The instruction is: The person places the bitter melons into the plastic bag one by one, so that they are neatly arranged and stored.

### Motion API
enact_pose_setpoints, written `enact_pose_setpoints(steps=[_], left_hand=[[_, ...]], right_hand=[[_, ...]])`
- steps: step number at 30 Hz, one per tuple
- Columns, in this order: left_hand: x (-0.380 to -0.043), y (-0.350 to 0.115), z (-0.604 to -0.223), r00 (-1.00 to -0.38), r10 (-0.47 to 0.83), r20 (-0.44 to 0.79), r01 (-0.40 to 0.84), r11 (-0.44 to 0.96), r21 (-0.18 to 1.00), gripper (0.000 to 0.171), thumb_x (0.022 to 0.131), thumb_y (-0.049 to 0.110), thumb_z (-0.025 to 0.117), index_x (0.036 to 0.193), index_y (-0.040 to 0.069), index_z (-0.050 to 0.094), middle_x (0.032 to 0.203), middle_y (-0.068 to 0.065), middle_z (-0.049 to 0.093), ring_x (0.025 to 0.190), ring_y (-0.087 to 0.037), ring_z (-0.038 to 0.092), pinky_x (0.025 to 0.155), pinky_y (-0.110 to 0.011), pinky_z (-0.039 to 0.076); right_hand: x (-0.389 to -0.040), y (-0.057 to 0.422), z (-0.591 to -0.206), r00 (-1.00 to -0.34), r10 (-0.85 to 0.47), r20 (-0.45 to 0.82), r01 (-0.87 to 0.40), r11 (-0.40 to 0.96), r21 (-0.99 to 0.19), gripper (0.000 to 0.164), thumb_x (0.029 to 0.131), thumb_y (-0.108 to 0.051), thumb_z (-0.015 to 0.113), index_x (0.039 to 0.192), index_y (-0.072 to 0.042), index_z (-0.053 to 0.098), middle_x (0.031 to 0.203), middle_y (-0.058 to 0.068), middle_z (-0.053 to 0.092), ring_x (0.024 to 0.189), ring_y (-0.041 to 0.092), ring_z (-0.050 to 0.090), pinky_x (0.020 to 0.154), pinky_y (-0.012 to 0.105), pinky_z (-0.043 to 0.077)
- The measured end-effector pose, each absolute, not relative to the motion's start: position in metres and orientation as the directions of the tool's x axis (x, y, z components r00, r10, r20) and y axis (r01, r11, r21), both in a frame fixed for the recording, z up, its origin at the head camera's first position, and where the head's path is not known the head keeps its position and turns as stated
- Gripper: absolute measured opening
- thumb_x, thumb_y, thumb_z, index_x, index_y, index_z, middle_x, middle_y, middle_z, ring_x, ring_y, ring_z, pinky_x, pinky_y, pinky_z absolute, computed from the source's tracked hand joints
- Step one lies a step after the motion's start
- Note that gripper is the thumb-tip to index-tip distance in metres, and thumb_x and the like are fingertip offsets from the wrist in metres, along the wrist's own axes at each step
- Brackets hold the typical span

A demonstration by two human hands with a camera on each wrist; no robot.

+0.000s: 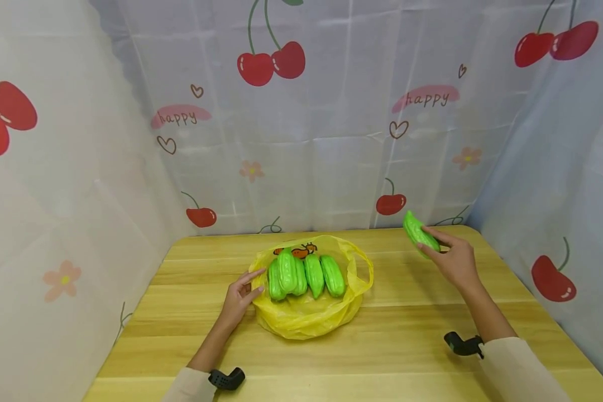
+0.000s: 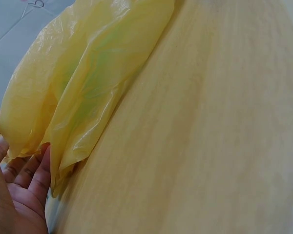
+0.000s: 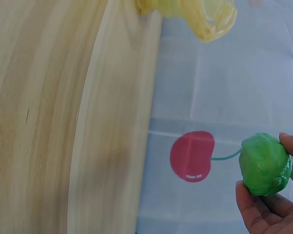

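Note:
My right hand grips a bright green bitter gourd between thumb and fingers, raised over the back right of the table. In the right wrist view, one rounded end of that gourd faces the camera. A yellow plastic bag lies with its mouth wide, near the table's middle. Several more green bitter gourds lie side by side inside it. At the bag's left rim, my left hand holds the thin plastic; the left wrist view shows fingers partly behind the bag's folds.
The bag's looped handle sticks out on its right side. Under everything is a wooden table. Cherry-printed curtains enclose it at the back and sides. Each wrist wears a black camera mount.

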State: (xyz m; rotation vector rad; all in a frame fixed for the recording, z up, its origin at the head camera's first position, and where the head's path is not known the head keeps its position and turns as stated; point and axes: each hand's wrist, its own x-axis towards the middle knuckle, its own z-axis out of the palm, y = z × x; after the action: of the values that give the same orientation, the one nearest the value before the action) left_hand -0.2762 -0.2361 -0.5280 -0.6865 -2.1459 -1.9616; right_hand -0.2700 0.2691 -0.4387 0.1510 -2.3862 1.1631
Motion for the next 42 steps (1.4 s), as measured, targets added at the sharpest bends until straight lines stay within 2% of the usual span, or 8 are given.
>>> enact_pose_setpoints(steps=[7, 12, 16, 19, 24, 31, 37, 42], left_hand=[[-0.275, -0.236, -0.526, -0.874, 0.244, 0.420, 0.442, 0.044, 0.896, 0.043, 0.095, -0.012, 0.060, 0.137, -0.018, 0.050, 0.141, -0.039, 0.047, 0.073, -0.016, 0.035, 0.075, -0.017, 0.040], [-0.275, -0.236, -0.525, -0.881, 0.232, 0.413, 0.433, 0.041, 0.901, 0.044, 0.095, -0.011, 0.061, 0.138, -0.017, 0.052, 0.141, -0.036, 0.049, 0.076, -0.017, 0.038, 0.077, -0.018, 0.040], [-0.274, -0.236, -0.527, -0.884, 0.233, 0.404, 0.425, 0.048, 0.904, 0.044, 0.096, -0.007, 0.062, 0.138, -0.016, 0.051, 0.142, -0.036, 0.049, 0.077, -0.017, 0.038, 0.074, -0.018, 0.040], [-0.272, -0.236, -0.528, -0.890, 0.229, 0.395, 0.419, 0.062, 0.906, 0.044, 0.096, -0.004, 0.064, 0.138, -0.015, 0.052, 0.140, -0.036, 0.050, 0.074, -0.015, 0.036, 0.071, -0.019, 0.038], [-0.273, -0.237, -0.526, -0.887, 0.229, 0.401, 0.426, 0.067, 0.902, 0.044, 0.096, -0.006, 0.064, 0.138, -0.015, 0.053, 0.135, -0.037, 0.052, 0.072, -0.014, 0.036, 0.068, -0.019, 0.036], [-0.276, -0.237, -0.524, -0.877, 0.233, 0.421, 0.445, 0.058, 0.894, 0.043, 0.095, -0.012, 0.061, 0.137, -0.017, 0.052, 0.136, -0.040, 0.049, 0.071, -0.020, 0.034, 0.065, -0.019, 0.034], [-0.276, -0.237, -0.525, -0.872, 0.229, 0.432, 0.455, 0.057, 0.889, 0.043, 0.095, -0.011, 0.062, 0.137, -0.016, 0.053, 0.130, -0.042, 0.051, 0.071, -0.019, 0.035, 0.067, -0.020, 0.034], [-0.276, -0.237, -0.526, -0.870, 0.230, 0.436, 0.458, 0.052, 0.888, 0.043, 0.095, -0.009, 0.063, 0.136, -0.016, 0.053, 0.135, -0.039, 0.052, 0.071, -0.016, 0.036, 0.066, -0.020, 0.035]], right_hand=[[-0.261, 0.261, -0.434, -0.878, 0.102, 0.468, -0.302, 0.641, -0.706, 0.048, 0.094, -0.026, 0.075, 0.139, -0.011, 0.064, 0.136, 0.021, 0.062, 0.113, 0.034, 0.058, 0.069, 0.006, 0.047], [-0.253, 0.254, -0.429, -0.874, 0.080, 0.479, -0.329, 0.629, -0.705, 0.048, 0.094, -0.025, 0.075, 0.139, -0.011, 0.065, 0.136, 0.021, 0.062, 0.113, 0.035, 0.059, 0.069, 0.008, 0.049], [-0.248, 0.250, -0.428, -0.869, 0.071, 0.490, -0.344, 0.625, -0.701, 0.048, 0.093, -0.024, 0.076, 0.138, -0.011, 0.065, 0.134, 0.022, 0.063, 0.106, 0.005, 0.061, 0.068, 0.009, 0.050], [-0.244, 0.247, -0.432, -0.872, 0.072, 0.484, -0.339, 0.623, -0.705, 0.047, 0.092, -0.025, 0.077, 0.137, -0.012, 0.066, 0.133, 0.021, 0.064, 0.098, -0.015, 0.051, 0.067, 0.011, 0.052], [-0.240, 0.238, -0.433, -0.873, 0.071, 0.483, -0.345, 0.610, -0.714, 0.046, 0.092, -0.024, 0.078, 0.136, -0.012, 0.067, 0.134, 0.019, 0.064, 0.098, -0.013, 0.054, 0.067, 0.012, 0.053], [-0.229, 0.222, -0.430, -0.877, 0.038, 0.480, -0.375, 0.569, -0.731, 0.046, 0.091, -0.020, 0.078, 0.136, -0.013, 0.067, 0.133, 0.019, 0.065, 0.087, -0.006, 0.063, 0.065, 0.019, 0.056], [-0.223, 0.209, -0.429, -0.860, -0.007, 0.510, -0.431, 0.546, -0.719, 0.045, 0.089, -0.014, 0.080, 0.133, -0.011, 0.069, 0.131, 0.017, 0.066, 0.092, -0.005, 0.063, 0.066, 0.020, 0.056], [-0.218, 0.198, -0.429, -0.851, -0.049, 0.522, -0.462, 0.541, -0.703, 0.045, 0.088, -0.013, 0.081, 0.131, -0.011, 0.071, 0.129, 0.015, 0.068, 0.096, -0.001, 0.063, 0.067, 0.021, 0.057]])
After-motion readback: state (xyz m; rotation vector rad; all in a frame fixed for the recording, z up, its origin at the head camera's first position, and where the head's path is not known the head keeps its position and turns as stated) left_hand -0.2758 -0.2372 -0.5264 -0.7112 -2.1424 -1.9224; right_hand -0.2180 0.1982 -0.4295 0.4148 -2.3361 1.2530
